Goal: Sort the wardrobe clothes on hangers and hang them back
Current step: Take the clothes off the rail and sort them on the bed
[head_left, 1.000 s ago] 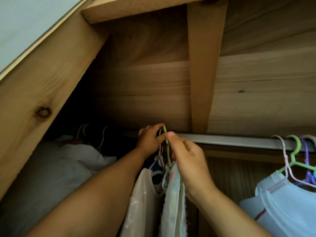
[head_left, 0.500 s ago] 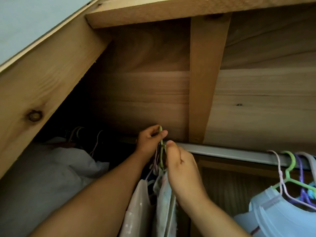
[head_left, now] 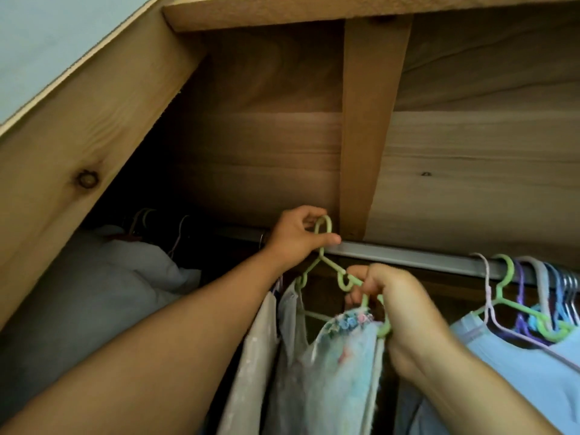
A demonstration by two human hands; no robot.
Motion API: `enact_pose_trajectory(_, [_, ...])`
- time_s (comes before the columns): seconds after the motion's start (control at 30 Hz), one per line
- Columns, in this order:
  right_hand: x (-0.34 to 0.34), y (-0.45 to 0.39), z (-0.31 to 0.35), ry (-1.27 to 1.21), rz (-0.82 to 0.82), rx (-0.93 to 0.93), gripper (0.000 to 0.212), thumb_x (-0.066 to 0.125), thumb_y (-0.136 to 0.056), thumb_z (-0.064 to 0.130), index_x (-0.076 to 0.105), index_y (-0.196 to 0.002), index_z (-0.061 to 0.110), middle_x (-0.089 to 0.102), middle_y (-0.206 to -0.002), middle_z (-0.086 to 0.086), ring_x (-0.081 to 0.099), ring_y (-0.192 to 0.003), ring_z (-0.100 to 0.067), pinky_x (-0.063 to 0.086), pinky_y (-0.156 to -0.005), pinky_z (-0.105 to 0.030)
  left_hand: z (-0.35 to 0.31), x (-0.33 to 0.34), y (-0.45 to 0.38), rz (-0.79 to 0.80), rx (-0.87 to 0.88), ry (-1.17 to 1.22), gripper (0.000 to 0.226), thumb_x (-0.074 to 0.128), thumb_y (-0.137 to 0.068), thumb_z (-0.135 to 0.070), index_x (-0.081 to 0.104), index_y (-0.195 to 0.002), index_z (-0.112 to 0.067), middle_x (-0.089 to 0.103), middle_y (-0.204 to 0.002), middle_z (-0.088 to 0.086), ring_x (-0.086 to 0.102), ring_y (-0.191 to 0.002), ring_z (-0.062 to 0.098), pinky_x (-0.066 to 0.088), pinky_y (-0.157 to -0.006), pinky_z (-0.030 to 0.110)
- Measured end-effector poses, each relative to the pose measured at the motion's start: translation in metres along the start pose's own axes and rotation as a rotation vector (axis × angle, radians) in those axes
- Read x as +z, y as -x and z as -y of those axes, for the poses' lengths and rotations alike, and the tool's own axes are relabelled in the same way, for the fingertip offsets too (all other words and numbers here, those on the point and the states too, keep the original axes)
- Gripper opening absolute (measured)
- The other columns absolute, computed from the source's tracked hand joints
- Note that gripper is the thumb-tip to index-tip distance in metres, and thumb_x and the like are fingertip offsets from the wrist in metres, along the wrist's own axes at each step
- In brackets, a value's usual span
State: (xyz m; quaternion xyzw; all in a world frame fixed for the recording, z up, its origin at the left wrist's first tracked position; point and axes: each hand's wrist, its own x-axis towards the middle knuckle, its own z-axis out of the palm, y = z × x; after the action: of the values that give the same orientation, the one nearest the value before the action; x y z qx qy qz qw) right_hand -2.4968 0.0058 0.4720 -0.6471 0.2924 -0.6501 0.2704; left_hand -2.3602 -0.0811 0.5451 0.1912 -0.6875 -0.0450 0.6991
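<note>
Head view: the left hand (head_left: 295,238) pinches the green hanger (head_left: 324,243) by its hook, just at the metal rail (head_left: 417,257); the right hand (head_left: 398,306) is clamped on its shoulder beside the floral garment (head_left: 342,350). Best to seat the hook fully over the rail, keeping the garment level, before letting go.

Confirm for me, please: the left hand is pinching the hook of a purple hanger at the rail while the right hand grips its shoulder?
Not quite: the hanger is light green, not purple, as the head view shows. The left hand pinches its hook at the rail, and the right hand grips its shoulder.
</note>
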Motion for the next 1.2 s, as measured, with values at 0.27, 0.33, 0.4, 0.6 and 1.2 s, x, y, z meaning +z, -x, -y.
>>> enact_pose_trajectory(0.27, [-0.074,0.074,0.003,0.541,-0.037,-0.006,0.015,0.063,-0.088,0.013,0.072,-0.076,0.014,0.055,-0.045,-0.002,0.048,-0.036,-0.004,0.036,-0.040,-0.019,-0.067,0.010,0.073,0.254,0.117,-0.449,0.046,0.089,-0.055,-0.037,0.058,-0.086,-0.024,0.062,-0.087,-0.003,0.057,-0.076,0.010,0.051,-0.066,0.034])
enact_pose_trajectory(0.33, [-0.088,0.090,-0.010,0.713,-0.124,-0.050,0.022,0.062,-0.087,0.015,0.073,-0.069,0.022,0.059,-0.047,0.002,0.048,-0.037,-0.005,0.036,-0.044,-0.020,-0.074,0.018,0.096,0.262,0.122,-0.494,0.044,0.087,-0.057,-0.040,0.059,-0.087,-0.023,0.061,-0.085,-0.005,0.058,-0.078,0.009,0.050,-0.065,0.030])
enact_pose_trajectory(0.4, [-0.093,0.107,-0.021,0.909,-0.208,-0.113,0.023,0.059,-0.086,0.021,0.072,-0.068,0.027,0.060,-0.053,0.005,0.055,-0.052,-0.012,0.041,-0.053,-0.024,-0.074,0.025,0.117,0.254,0.134,-0.509,0.042,0.086,-0.059,-0.041,0.059,-0.086,-0.023,0.058,-0.086,-0.007,0.056,-0.080,0.008,0.049,-0.066,0.029])
enact_pose_trajectory(0.6, [-0.085,0.168,-0.049,1.008,-0.291,-0.318,0.022,0.063,-0.081,0.052,0.063,-0.077,0.031,0.060,-0.063,0.014,0.057,-0.066,-0.005,0.043,-0.059,-0.024,-0.080,0.035,0.185,0.199,0.112,-0.487,0.037,0.081,-0.063,-0.047,0.056,-0.083,-0.029,0.049,-0.088,-0.010,0.052,-0.079,0.009,0.051,-0.073,0.040])
enact_pose_trajectory(1.2, [-0.091,0.341,-0.075,0.408,-0.056,-0.192,0.029,0.080,-0.062,0.053,0.065,-0.066,0.028,0.060,-0.055,0.010,0.055,-0.055,-0.011,0.050,-0.059,-0.039,-0.221,-0.070,0.428,0.558,-0.437,-0.465,0.047,0.045,-0.079,-0.072,0.066,-0.076,-0.029,0.061,-0.065,-0.006,0.057,-0.059,0.004,0.043,-0.056,0.019])
